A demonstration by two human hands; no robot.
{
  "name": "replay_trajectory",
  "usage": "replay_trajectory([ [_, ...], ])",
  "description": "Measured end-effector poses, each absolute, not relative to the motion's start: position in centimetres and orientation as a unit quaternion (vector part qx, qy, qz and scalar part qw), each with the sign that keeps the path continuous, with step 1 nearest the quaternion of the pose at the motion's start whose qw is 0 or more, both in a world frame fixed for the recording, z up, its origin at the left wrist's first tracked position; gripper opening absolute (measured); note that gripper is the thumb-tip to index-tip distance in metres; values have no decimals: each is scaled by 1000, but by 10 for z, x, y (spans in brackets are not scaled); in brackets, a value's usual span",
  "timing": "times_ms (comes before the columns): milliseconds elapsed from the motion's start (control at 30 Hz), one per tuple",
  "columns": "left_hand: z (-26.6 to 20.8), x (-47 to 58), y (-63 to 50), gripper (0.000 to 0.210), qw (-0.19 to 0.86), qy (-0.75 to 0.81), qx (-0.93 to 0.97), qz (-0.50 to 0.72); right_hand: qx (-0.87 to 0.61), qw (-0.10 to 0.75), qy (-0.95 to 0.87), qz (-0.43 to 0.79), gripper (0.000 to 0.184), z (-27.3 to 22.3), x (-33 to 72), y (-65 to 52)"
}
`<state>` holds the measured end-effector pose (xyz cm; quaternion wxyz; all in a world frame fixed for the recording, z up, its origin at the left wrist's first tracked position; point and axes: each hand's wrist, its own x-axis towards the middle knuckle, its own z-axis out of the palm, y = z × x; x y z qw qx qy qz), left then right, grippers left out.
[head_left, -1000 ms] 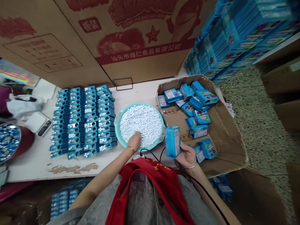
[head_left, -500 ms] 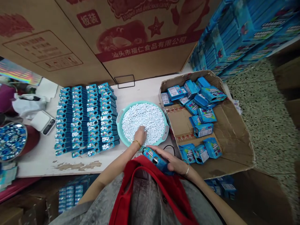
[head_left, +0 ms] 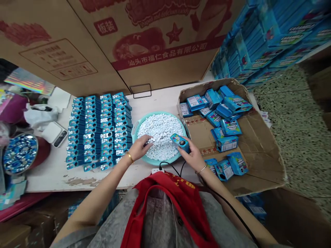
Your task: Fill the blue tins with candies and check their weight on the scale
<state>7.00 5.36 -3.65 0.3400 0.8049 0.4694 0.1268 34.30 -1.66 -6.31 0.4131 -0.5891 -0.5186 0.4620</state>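
A mint-green basin (head_left: pixel 134 128) full of small white candies (head_left: pixel 161 125) sits on the white table in front of me. My left hand (head_left: pixel 140 147) is over the basin's left side, fingers curled with white candies at the fingertips. Across from it, my right hand (head_left: pixel 194 157) grips a small blue candy box (head_left: pixel 180 142) above the basin's right side. That box is tilted, and a dark round hole shows in its top. Left of the basin stand rows of similar blue boxes (head_left: pixel 104 129), several with white candies on or in their tops.
An open cardboard carton (head_left: pixel 258 158) with loose blue boxes lies to the right. Large printed cartons (head_left: pixel 160 74) wall off the back. A small scale (head_left: pixel 55 134) and a red tub of shiny blue-wrapped pieces (head_left: pixel 38 151) stand left. A black cable (head_left: pixel 170 165) runs near the basin.
My right hand has lifted the blue box from near my lap to above the basin. My left hand has come up out of the candies and moved left.
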Motion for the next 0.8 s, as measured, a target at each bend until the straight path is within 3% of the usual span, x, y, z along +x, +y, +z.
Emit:
replay_trajectory([
  [200,33,63,68,23,315,387,866,24,-540,373,-650,383,44,-66,328,-2],
  [500,78,117,70,20,184,404,863,-242,-514,359,-709,324,55,-74,311,-7],
  [633,96,139,61,25,153,410,857,-271,-517,362,-711,310,55,-76,309,-8],
  [800,87,125,64,24,128,416,874,-216,-519,376,-705,302,51,-78,311,-6],
])
